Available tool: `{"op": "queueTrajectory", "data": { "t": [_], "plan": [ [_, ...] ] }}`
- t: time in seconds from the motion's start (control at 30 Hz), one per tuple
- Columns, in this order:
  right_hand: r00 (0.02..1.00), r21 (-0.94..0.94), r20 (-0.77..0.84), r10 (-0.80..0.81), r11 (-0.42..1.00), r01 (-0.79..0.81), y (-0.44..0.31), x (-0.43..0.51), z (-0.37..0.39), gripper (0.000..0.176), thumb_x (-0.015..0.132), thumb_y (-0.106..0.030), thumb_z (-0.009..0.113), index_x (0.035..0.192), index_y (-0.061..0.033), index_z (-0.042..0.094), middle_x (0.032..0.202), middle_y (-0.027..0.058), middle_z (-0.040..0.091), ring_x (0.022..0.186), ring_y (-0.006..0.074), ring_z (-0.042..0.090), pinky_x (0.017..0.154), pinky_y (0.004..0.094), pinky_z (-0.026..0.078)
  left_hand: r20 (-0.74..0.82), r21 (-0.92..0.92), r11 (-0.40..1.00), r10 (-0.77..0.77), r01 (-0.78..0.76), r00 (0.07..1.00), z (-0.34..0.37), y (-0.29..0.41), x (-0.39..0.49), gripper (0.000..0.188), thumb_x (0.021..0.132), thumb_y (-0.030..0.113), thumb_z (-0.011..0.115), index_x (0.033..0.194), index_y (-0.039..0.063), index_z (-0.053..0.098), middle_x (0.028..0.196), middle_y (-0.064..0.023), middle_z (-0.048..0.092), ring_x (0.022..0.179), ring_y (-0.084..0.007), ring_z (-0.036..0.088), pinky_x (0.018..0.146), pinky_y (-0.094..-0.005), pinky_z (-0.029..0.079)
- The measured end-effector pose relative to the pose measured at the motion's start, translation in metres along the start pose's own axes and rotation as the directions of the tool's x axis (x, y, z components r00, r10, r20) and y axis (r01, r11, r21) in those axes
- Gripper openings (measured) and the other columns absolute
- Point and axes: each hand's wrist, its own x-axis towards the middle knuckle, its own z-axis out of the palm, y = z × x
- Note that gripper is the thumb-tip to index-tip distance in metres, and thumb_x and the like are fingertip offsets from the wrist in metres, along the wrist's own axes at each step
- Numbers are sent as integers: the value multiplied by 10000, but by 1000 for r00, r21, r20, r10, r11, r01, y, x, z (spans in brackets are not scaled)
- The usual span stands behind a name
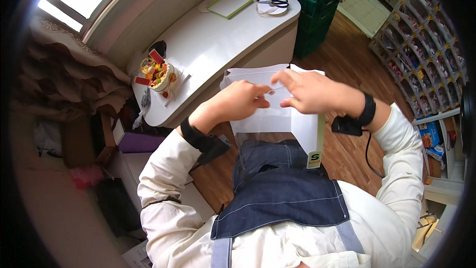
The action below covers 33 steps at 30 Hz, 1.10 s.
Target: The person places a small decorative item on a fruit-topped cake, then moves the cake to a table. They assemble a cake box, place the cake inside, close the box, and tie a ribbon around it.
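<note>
A white cardboard box with clear plastic panels and a green edge [303, 126] stands upright in front of my apron. Over its middle is my left hand [243, 100], fingers bent toward the other hand. Facing it from the right is my right hand [306, 93], with thumb and forefinger apart. Something thin and pale, perhaps clear film, shows between the fingertips; the blur hides whether either hand grips it. A fruit-topped cake [160, 76] with red tags sits at the near left end of the white table.
The curved white table [223, 41] runs along the wall, bearing a green-rimmed frame [230, 4], black scissors [279, 2] and a ribbon roll [271, 9]. Green crates [312, 11] are stacked beyond it. Shelving with small items [420, 56] stands right; a purple-sided box [139, 141] lies left.
</note>
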Motion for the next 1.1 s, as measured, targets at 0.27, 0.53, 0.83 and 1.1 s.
{"op": "queueTrajectory", "data": {
  "t": [0.27, 0.53, 0.83, 1.1],
  "plan": [
    [988, -347, -151, -34, 938, -21, -11, -6, -32, 335, 858, -247, 640, 1153, -92, 608, 1190, 130, 619, 1210, 319, 510, 989, 439, 408, -134, 34, 998, -54, 59, 990, -12, 9, -6, 167, 892, 92, 575, 1018, 84, 685, 848, -127, 686, 765, -353, 652, 711, -385, 520],
    [959, -86, -281, -42, 996, 18, 36, -29, -72, 839, 718, -76, 717, 1469, -152, 351, 1569, 104, 226, 1457, 325, 155, 1172, 523, 135, -121, 223, 966, 161, -131, 980, -75, 9, -33, 286, 863, 13, 570, 1046, 182, 709, 1124, 70, 680, 1383, -238, 347, 1150, -572, 102],
    [972, -36, -202, -119, 993, 114, 19, -4, -35, 378, 872, -379, 596, 965, -27, 497, 945, 146, 521, 934, 328, 507, 825, 400, 390, -363, -221, 867, 351, -446, 863, -43, 39, -12, 525, 954, 407, 516, 1339, 50, 532, 1390, -181, 492, 1249, -335, 506, 1032, -398, 385],
    [957, -92, 109, 270, 961, -260, 16, -14, -41, 702, 752, -666, 641, 799, 35, 621, 729, 222, 656, 727, 378, 666, 673, 446, 512, -430, 210, 963, 247, -170, 868, -5, 44, 22, 488, 851, 275, 674, 1288, 92, 557, 1174, -116, 642, 945, -280, 643, 861, -368, 453]
  ]
}}
